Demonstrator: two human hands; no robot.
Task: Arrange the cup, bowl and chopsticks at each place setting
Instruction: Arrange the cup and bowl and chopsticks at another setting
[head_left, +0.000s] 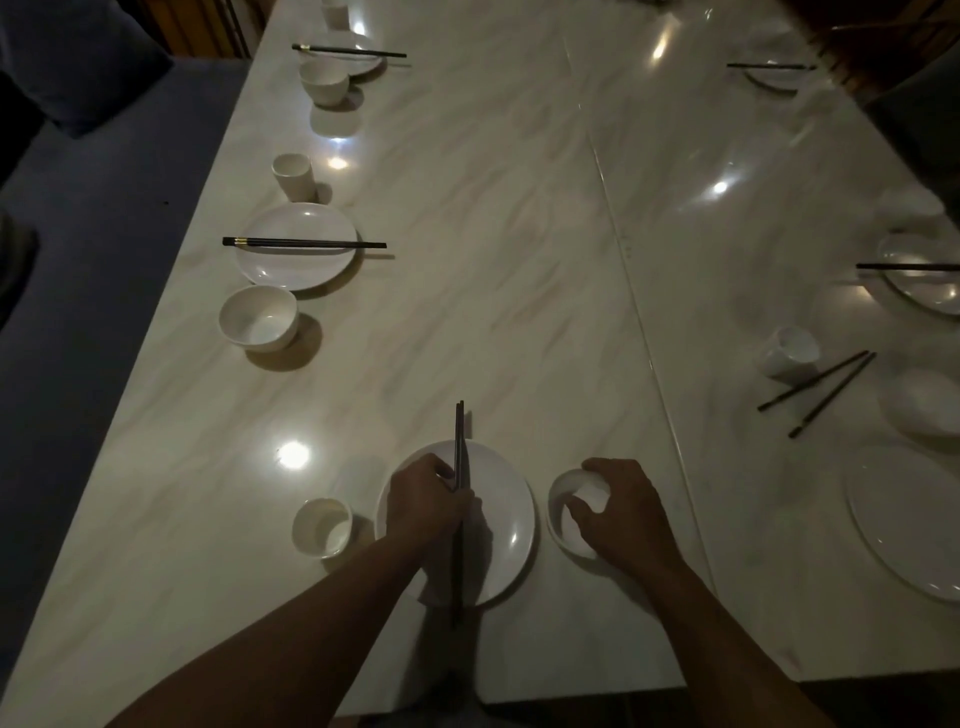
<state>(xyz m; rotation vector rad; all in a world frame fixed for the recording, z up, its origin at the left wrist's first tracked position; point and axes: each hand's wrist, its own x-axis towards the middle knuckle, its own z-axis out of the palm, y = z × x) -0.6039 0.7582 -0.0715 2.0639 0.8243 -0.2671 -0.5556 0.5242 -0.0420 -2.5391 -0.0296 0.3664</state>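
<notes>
Chopsticks (460, 441) run lengthwise across the near plate (506, 509), tips pointing away, pinched in the curled fingers of the left hand (423, 501). The right hand (626, 512) grips the bowl (563, 506), thumb over its opening and fingers curled on the far rim. The bowl sits on the surface (493, 260) just right of the plate. The cup (322, 527) stands upright just left of the plate, untouched. Along the left edge a second plate (296, 270) carries a crosswise pair (304, 242), between a side bowl (258, 317) and a side cup (292, 176). At the right, a loose pair (818, 392) lies splayed beside a right cup (789, 351).
</notes>
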